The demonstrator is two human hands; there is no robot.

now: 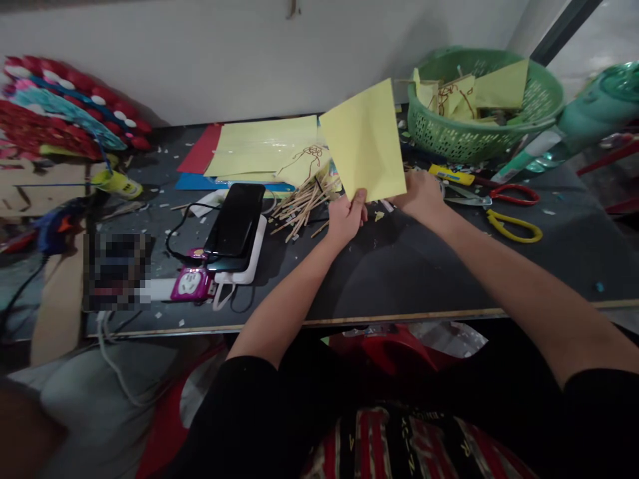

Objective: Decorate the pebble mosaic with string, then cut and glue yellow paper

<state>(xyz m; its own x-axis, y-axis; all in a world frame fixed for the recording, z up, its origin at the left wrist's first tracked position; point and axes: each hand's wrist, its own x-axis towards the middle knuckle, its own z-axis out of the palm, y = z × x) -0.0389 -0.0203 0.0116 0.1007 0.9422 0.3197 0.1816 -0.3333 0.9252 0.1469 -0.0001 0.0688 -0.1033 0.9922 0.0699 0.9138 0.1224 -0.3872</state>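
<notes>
My left hand [347, 218] pinches the lower edge of a yellow paper sheet [367, 143], its thumb on the front face. The sheet stands up off the table, tilted. At its lower right corner is my right hand [422, 194], fingers curled and partly hidden; I cannot make out what is in them. Beside the left hand lies a pile of thin wooden sticks [304, 206]. Brown string [312, 154] rests on more yellow sheets [264, 143] behind the pile. Scissors [514, 194] with one red and one yellow handle lie right of my right hand, near a yellow-handled tool [452, 174].
A green basket [449, 143] with yellow paper pieces stands at the back right, beside a green bottle [594, 110]. At left are a black phone [235, 219] on a white power bank, a purple socket strip [192, 283] and a blue glue gun [54, 226]. Cables hang over the table edge.
</notes>
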